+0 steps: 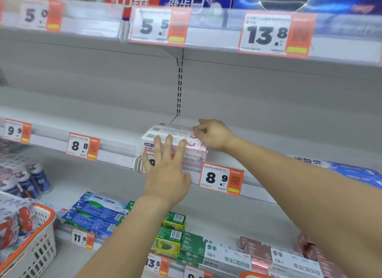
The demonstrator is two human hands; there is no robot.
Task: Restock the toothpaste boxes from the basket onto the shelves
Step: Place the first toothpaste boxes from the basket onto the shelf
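A small stack of pink and white toothpaste boxes (175, 133) lies on the middle shelf (268, 137), at its front edge by the upright. My left hand (167, 170) is flat with straight fingers against the front of the stack. My right hand (213, 135) has curled fingers at the right end of the top boxes, pinching or nudging them. A white basket with an orange rim (39, 242) sits at the lower left, holding more boxes in red and white.
Price tags hang along the shelf rails, one reading 8.9 (221, 179). Blue boxes (357, 174) lie on the same shelf at the right. The lower shelf holds blue (97, 213), green (173, 234) and reddish boxes (258, 248). Small cans (31, 180) stand at left.
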